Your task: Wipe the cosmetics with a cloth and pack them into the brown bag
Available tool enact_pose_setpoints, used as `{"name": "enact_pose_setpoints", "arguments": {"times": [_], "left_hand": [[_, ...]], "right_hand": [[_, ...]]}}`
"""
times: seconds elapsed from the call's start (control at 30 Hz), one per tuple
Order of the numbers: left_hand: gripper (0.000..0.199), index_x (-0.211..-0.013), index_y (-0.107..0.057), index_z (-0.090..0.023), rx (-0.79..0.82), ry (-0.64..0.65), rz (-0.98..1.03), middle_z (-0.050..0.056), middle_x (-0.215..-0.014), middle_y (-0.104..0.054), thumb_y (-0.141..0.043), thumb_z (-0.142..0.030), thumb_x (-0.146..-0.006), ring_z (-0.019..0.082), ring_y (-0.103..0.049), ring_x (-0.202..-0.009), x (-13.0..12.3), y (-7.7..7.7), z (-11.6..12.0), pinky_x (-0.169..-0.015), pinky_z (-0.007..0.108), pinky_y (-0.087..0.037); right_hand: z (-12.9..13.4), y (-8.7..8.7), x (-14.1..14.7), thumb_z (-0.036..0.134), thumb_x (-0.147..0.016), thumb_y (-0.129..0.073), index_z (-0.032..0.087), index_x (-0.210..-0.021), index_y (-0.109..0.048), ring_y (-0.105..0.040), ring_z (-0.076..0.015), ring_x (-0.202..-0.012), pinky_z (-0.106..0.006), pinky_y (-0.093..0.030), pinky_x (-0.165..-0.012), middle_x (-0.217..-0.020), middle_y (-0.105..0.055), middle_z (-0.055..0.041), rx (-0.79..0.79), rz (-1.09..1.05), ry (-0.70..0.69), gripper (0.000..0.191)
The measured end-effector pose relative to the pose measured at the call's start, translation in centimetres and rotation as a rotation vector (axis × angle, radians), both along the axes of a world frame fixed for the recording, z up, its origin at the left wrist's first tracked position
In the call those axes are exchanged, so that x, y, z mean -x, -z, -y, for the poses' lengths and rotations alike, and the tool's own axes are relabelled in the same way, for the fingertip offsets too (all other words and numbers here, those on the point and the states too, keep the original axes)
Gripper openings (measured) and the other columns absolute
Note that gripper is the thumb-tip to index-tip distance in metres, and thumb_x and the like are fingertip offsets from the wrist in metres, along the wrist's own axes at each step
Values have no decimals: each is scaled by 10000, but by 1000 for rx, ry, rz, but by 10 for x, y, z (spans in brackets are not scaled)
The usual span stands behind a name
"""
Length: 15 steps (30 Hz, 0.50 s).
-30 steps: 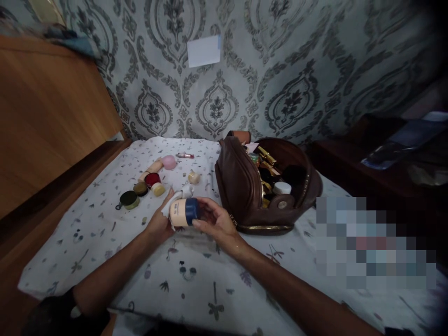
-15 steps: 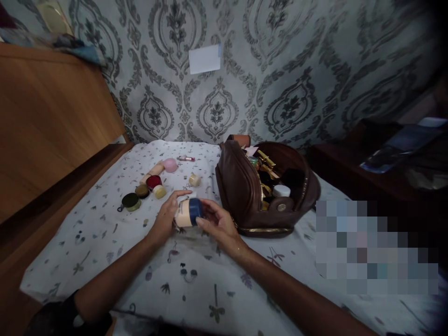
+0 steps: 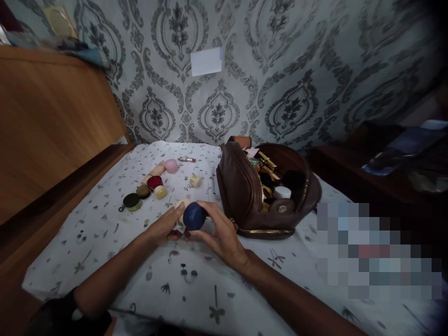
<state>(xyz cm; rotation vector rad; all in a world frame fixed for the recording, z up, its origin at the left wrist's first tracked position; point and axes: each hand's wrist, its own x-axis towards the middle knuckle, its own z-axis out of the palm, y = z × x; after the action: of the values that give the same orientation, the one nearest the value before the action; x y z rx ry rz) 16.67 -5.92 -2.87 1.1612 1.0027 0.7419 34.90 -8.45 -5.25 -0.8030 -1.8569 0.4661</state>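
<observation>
A cream-coloured jar with a dark blue lid (image 3: 194, 216) is held between both hands above the patterned white cloth (image 3: 136, 261). My left hand (image 3: 167, 225) is closed around the cream body on its left side. The fingers and thumb of my right hand (image 3: 222, 233) grip the blue lid from the right. The lid faces the camera and hides most of the body. Just right of my right hand stands an open brown bag (image 3: 241, 177), with a white-lidded jar (image 3: 282, 192) and gold tubes (image 3: 267, 160) inside.
Several small containers lie at the left, among them a dark green one (image 3: 132, 201), a red one (image 3: 155, 182) and a pink one (image 3: 171, 165). A small cream jar (image 3: 195, 181) and a lip tube (image 3: 187, 159) lie farther back. A wooden cabinet (image 3: 56, 112) stands left.
The jar has turned so that its blue lid now faces the camera. My right hand has shifted its fingers around the lid. The view has moved slightly.
</observation>
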Motion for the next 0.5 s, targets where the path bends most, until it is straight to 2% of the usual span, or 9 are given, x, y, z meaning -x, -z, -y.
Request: {"name": "enact_pose_setpoints", "arguments": {"times": [0.1,0.2,0.3,0.4,0.5], "left_hand": [[677,-790,-590,-176,109,49,32,1,-580,-597,-606,-835,-634,85,-480,-407,-1,-5,0,-336,170,-78],[619,-762,-581,-177,158,45,14,-7,-547,-581,-621,-788,-679,69,-447,-378,-1,-6,-2,-330,174,-58],[553,-730,-562,-184,134,-15,-40,-24,-491,-540,-614,-734,-738,66,-405,-342,-1,-2,-3,-327,183,-80],[507,-695,-548,-189,-112,-117,-188,-45,-454,-479,-571,-683,-809,85,-388,-363,0,-1,-2,-360,209,-242],[432,-754,-563,-185,-481,-181,-387,-14,-612,-563,-520,-596,-882,147,-506,-565,0,-5,1,-552,263,-419]], "right_hand": [[-3,-3,-6,307,-918,-614,258,-1463,-377,-542,-266,-1230,-452,-469,-1046,-1301,-569,-143,-168,140,55,596],[-6,-5,-11,224,-945,-550,256,-1485,-350,-516,-278,-1251,-484,-473,-1034,-1325,-548,-158,-281,262,82,576],[-7,-8,-15,190,-959,-502,246,-1482,-349,-503,-290,-1251,-508,-480,-1019,-1323,-538,-165,-316,353,99,548],[-7,-8,-17,195,-955,-503,236,-1474,-353,-502,-301,-1239,-529,-475,-1018,-1303,-537,-174,-305,383,109,542],[-6,-8,-17,238,-940,-544,213,-1462,-358,-507,-311,-1221,-530,-483,-1003,-1282,-535,-186,-276,364,102,554]]}}
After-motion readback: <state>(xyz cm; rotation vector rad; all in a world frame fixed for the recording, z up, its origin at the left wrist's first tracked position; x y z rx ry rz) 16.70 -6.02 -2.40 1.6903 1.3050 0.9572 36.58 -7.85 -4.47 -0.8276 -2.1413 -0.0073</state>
